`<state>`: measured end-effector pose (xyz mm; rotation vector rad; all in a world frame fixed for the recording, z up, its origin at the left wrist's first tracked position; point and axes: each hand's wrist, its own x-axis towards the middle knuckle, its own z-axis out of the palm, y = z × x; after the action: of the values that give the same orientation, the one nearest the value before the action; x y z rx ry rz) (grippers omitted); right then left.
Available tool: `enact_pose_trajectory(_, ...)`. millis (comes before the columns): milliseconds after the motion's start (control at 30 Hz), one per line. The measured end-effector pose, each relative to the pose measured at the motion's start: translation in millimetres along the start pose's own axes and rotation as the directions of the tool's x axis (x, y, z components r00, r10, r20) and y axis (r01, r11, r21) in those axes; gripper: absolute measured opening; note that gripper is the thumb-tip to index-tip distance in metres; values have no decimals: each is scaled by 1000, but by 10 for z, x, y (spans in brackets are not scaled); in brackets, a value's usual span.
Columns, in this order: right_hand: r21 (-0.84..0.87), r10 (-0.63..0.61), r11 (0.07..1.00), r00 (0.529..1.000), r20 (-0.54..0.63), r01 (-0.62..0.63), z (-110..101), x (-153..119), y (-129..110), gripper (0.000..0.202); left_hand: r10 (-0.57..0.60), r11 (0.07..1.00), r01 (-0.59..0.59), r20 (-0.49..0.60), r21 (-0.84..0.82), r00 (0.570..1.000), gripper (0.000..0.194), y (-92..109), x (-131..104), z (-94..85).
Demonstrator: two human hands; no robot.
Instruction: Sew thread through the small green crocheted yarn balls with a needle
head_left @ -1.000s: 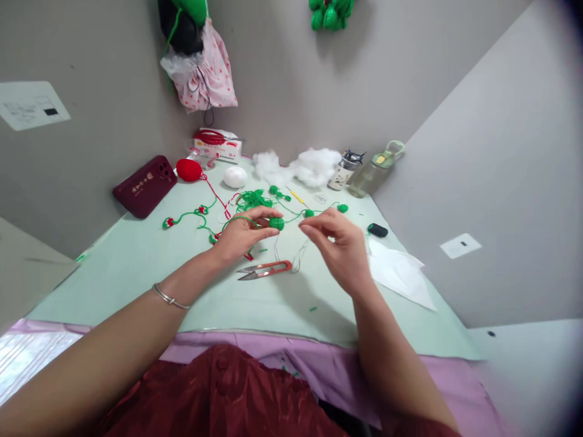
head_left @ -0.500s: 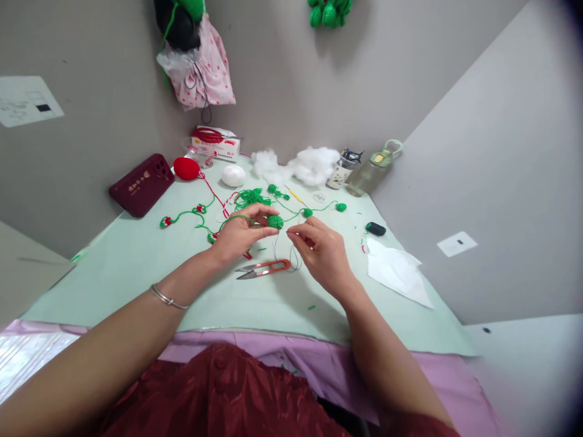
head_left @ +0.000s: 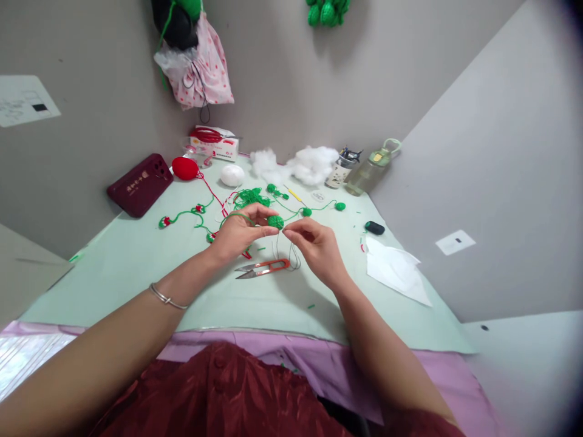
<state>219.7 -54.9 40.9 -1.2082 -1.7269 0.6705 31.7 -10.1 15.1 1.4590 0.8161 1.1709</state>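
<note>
My left hand [head_left: 243,233] pinches a small green crocheted ball [head_left: 276,222] between thumb and fingers, with green yarn running over the hand. Just right of the ball, my right hand [head_left: 312,243] is closed, thumb against fingertips; what it pinches is too small to make out. Dark thread [head_left: 294,255] hangs in loops below the two hands. On the table under them lie thread snips [head_left: 264,267] with an orange handle, blades pointing left. A strand of green yarn links the ball's area to another small green ball [head_left: 306,212] behind my right hand.
Behind my hands are loose green yarn [head_left: 252,196], a yellow-handled crochet hook [head_left: 295,194], white stuffing [head_left: 314,165], a white ball [head_left: 232,176] and red yarn [head_left: 185,169]. A phone [head_left: 140,185] leans at left. A bottle [head_left: 372,172] and white paper [head_left: 396,273] are at right.
My right hand has moved slightly left, bringing its fingertips closer to the green ball. My left hand keeps its hold on the ball.
</note>
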Motion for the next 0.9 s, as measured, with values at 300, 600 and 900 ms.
enact_pose_trajectory(300, 98, 179, 980, 983, -29, -175, 89, 61, 86, 25, -44, 998, 45, -44, 32, 998, 34, 34, -53, 44)
enact_pose_trajectory(600, -119, -20, 993, 1000, 17, 22, 116, 28, -11, 10, 157, 965, -151, -10, 215, 988, 20, -136, -38, 38)
enact_pose_trajectory(900, -378, -206, 908, 978, -32, 179, 96, -20, -199, 17, 234, 938, -243, 66, 246, 970, 19, -95, -43, 49)
